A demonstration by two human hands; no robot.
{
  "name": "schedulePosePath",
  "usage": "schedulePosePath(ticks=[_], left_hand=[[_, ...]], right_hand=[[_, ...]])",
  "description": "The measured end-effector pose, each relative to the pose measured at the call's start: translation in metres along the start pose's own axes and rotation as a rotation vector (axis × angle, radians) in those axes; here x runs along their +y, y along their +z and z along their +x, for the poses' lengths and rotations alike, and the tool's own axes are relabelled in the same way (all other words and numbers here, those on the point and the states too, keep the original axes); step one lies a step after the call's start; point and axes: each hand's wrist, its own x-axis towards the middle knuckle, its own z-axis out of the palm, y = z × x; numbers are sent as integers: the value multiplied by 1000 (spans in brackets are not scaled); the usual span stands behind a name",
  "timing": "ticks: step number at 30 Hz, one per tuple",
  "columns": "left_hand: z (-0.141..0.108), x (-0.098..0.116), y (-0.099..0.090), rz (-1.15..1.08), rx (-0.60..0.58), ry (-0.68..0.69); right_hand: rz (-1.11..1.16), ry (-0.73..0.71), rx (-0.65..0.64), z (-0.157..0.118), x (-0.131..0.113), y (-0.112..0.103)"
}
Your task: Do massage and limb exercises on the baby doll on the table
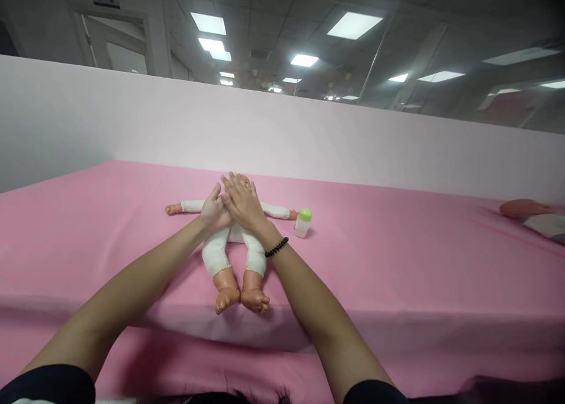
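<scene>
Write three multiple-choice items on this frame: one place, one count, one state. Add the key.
1. Where is the green-capped bottle?
A. On the pink sheet, beside the end of the baby doll's outstretched arm
B. On the doll's legs
C. Lying by the doll's feet

2. How many bracelets show on the person's wrists?
A. None
B. One
C. Two

3. How do the hands stand?
A. Far apart, at the doll's feet
B. Both around the bottle
C. Overlapping over the doll's upper body

1. A: the bottle stands upright just past the end of that arm.
2. B: a single black beaded bracelet shows, on the right arm.
3. C: the left hand and right hand overlap at the fingers above the doll.
</scene>
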Motion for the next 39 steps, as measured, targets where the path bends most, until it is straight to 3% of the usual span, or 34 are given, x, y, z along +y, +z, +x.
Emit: schedulePosePath(ticks=[3, 8, 10, 12, 14, 17, 20, 24, 26, 31, 34, 39], left_hand=[[2, 7, -13, 198, 12, 76], [-3, 7, -45, 982, 140, 296], [-6, 6, -54, 1281, 102, 283], [-9, 4, -60, 1436, 8, 262], [-8, 0, -64, 1416, -83, 258], [-4, -9, -72, 1210, -151, 246], [2, -18, -80, 1044, -32, 185], [3, -23, -84, 959, 191, 128], [1, -21, -82, 1009, 247, 159], [-7, -12, -75, 1449, 301, 233], [-9, -11, -74, 1436, 232, 292], [-3, -19, -81, 1014, 3, 254]], right_hand=[[141, 151, 53, 0, 21, 1], [340, 266, -53, -10, 40, 12], [353, 241, -109, -15, 42, 19], [380, 201, -151, -17, 45, 25], [402, 169, -206, -17, 49, 29], [336, 206, -342, -14, 53, 32], [229, 330, -414, -11, 48, 33], [57, 542, -336, -12, 32, 29], [-22, 583, -290, -14, 27, 24], [-195, 559, -182, -18, 24, 12], [-140, 434, -178, -18, 28, 13], [127, 291, -258, -19, 39, 22]])
